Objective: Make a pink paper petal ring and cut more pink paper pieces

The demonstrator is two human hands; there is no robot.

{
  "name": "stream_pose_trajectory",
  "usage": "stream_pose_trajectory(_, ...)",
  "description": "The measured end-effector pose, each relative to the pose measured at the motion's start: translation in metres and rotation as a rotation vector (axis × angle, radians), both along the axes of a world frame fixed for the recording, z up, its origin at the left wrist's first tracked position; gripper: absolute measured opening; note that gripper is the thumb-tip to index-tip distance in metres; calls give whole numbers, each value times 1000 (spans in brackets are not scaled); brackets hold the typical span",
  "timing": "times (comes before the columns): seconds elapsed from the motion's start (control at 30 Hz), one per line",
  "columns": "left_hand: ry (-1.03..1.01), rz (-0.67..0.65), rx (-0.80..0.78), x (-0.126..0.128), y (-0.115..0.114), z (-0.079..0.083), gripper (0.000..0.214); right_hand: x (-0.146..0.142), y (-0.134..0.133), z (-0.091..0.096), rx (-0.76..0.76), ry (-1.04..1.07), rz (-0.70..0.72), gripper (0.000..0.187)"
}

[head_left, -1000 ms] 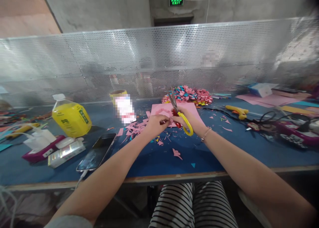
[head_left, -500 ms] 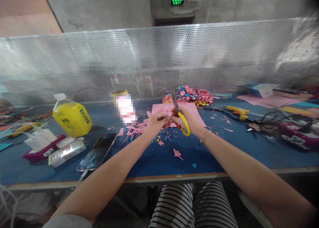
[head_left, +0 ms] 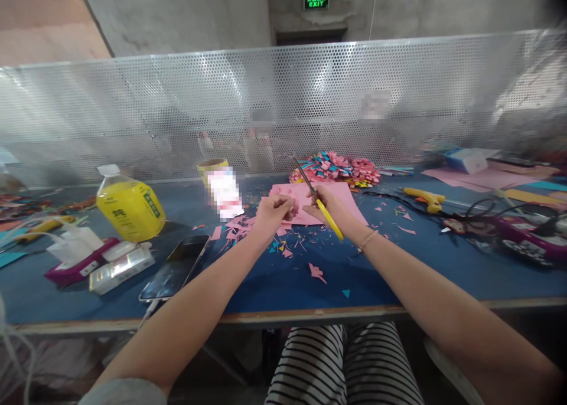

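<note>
My left hand (head_left: 275,215) is closed in a pinch over the pile of pink paper scraps (head_left: 239,231), its fingertips on a small piece of pink paper (head_left: 291,214) that is mostly hidden. To its right, my right hand (head_left: 328,205) is wrapped round scissors (head_left: 331,219) with yellow handles, their metal blades pointing up and to the left. Behind both hands lies a pink paper sheet (head_left: 348,201). Beyond the sheet sits a heap of pink, blue and yellow fringed paper (head_left: 330,166).
A bottle of yellow liquid (head_left: 130,210), a phone (head_left: 177,269) on a cable and a purple power strip (head_left: 80,269) stand at the left. A lit screen (head_left: 225,192) leans against a tape roll (head_left: 212,166). At right lies a yellow glue gun (head_left: 424,199) with cords.
My hands have moved apart, the left one slightly left. The scissors have turned in my right hand, so their blades tilt further left.
</note>
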State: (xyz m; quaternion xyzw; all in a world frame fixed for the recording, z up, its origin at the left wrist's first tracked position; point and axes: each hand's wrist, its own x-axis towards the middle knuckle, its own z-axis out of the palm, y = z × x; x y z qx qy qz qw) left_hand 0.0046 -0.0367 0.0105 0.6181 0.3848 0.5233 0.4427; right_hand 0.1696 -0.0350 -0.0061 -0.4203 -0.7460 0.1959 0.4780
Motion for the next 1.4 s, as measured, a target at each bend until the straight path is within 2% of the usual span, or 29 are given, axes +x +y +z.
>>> stream_pose_trajectory(0.13,-74,71,13,-4,4,4,18,5,2,1,-23,-100,-47,33)
stream_pose_trajectory(0.33,-71,77,65,-6,5,3,19,-1,-8,6,-73,-297,-4,30)
stream_pose_trajectory(0.6,-73,74,66,-4,4,3,18,-5,-21,18,-165,-307,7,25)
stream_pose_trajectory(0.8,-25,89,67,-3,-1,7,17,-5,-22,19,-139,-384,22,26)
stream_pose_trajectory(1.13,21,78,59,-4,-1,8,12,-5,-25,23,-195,-352,40,27)
stream_pose_trajectory(1.4,84,44,140,-6,-2,9,17,-1,-20,22,-146,-328,45,29)
